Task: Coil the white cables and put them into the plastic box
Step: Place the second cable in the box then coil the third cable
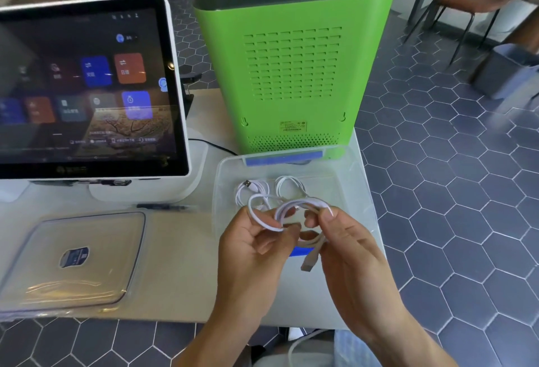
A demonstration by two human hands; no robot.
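Nothing can be read clearly. The screen [87,86] shows coloured tiles with blurred Chinese characters; the yellow sticker [293,127] on the green machine [291,69] and the blue label [74,257] on the lid [73,261] are too small.

worktop [175,264]: pale, smooth, over a hexagon-tiled floor
plastic box [354,191]: clear, open, at the right edge
green unit [291,69]: just behind the plastic box, touching or nearly so
touchscreen [87,89]: left of the plastic box, on a white base
lid [78,261]: flat, left of the plastic box
pen [163,207]: between lid and touchscreen
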